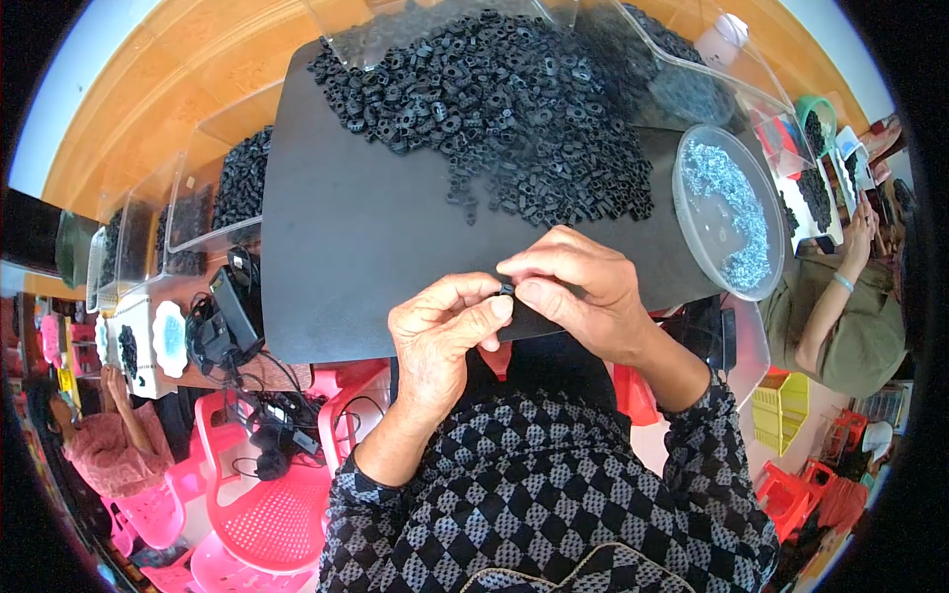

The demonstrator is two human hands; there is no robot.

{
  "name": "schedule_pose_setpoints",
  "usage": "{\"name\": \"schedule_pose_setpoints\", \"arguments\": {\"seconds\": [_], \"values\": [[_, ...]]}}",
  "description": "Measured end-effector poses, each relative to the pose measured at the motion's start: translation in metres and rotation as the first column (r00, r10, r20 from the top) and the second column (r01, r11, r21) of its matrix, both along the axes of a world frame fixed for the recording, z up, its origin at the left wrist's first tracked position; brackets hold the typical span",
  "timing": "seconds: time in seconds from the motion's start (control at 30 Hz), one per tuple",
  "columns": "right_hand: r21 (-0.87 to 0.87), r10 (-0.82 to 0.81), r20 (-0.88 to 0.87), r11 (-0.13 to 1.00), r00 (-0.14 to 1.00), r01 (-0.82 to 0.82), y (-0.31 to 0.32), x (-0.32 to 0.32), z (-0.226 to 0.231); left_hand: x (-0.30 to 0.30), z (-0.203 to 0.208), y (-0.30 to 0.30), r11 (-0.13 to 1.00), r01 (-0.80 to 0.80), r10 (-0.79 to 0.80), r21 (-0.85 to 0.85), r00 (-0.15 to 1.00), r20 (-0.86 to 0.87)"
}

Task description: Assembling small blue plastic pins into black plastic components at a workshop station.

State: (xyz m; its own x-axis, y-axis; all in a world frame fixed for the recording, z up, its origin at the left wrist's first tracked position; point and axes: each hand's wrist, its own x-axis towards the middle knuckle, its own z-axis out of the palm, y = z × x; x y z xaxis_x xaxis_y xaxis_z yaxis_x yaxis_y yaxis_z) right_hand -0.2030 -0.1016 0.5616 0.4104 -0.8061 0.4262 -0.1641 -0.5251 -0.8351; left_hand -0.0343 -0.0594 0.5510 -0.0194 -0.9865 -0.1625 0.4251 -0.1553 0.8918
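Note:
Between my two hands, just over the near edge of the black work mat (346,227), is a small black plastic part (507,289). My left hand (440,331) pinches it between thumb and forefinger. The thumb and fingertips of my right hand (583,292) close on the same part from the other side. Most of the part is hidden by the fingers. Beyond my hands lies a large heap of small black plastic parts (494,99), spread over the far half of the mat. To the right, a round clear lid (707,237) holds many tiny clear bluish pieces (746,217).
Clear plastic bins (188,212) with more black parts line the left; another clear bin (771,89) stands far right. A black device with cables (232,306) sits left of the mat. Pink chairs (267,504) are lower left, a yellow crate (779,410) lower right. People work at both sides.

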Motion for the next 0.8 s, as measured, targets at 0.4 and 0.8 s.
{"name": "schedule_pose_setpoints", "arguments": {"seconds": [0.4,0.8], "values": [[-0.087,0.058,-0.295,0.992,0.954,-0.087,-0.006,-0.012,0.011,0.001,0.001,0.000,0.991,0.130,-0.124,-0.032,0.983,0.137],[0.497,0.166,-0.081,0.861,0.983,-0.104,-0.006,-0.017,0.019,0.001,0.002,0.001,0.982,0.170,-0.142,-0.088,0.955,0.261]]}}
